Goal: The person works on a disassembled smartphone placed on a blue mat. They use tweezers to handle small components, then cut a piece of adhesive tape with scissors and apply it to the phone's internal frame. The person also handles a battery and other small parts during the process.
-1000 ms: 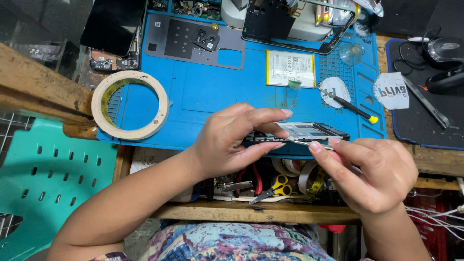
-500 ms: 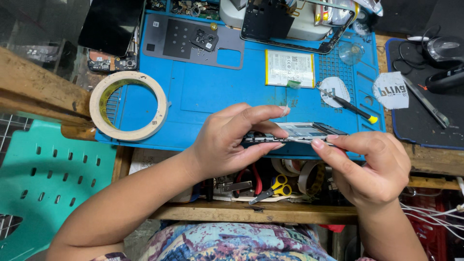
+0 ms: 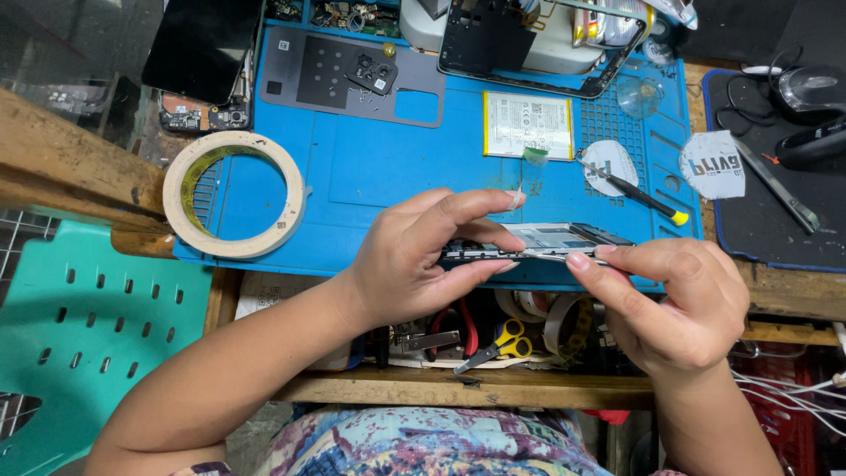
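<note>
Just past the fingers point(image 3: 480, 204) lies a flat bright blue rubber work mat point(image 3: 388, 176) with a grid-patterned patch at its far right. Left of them sits a cream ring of masking tape point(image 3: 231, 194) with a yellow-green inner rim. Beyond them lie a grey rectangular phone back cover point(image 3: 344, 75) and a white rectangular battery point(image 3: 527, 125) with dark print. Below the fingers show yellow-handled scissors point(image 3: 502, 339). Far left stands a teal perforated plastic chair point(image 3: 79, 335). The brown wooden table point(image 3: 62, 167) looks worn and scuffed.

left hand point(image 3: 410, 264) hides the phone frame's point(image 3: 538, 242) near end.
</note>
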